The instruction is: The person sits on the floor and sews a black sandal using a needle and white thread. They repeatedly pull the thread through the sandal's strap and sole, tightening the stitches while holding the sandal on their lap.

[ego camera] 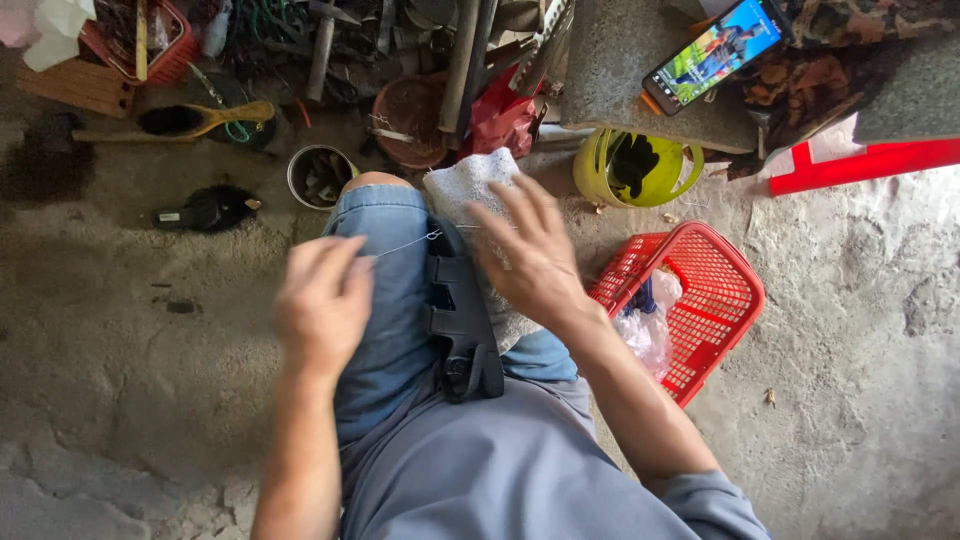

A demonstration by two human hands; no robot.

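1. Your left hand (322, 305) hovers over your denim-clad left thigh, fingers curled and blurred; it appears to pinch a thin pale thread (408, 243), though the grip itself cannot be told for sure.
2. The thread runs taut from that hand to the dark strapped sandal (462, 320) lying lengthwise on your lap.
3. Your right hand (530, 255) rests fingers spread wide, palm down, on the sandal's upper end and on the white textured cloth (470, 183) beneath it.
4. A red plastic basket (715, 300) stands on the concrete floor (850, 380) just right of your knee; a yellow container (640, 168) sits beyond it.
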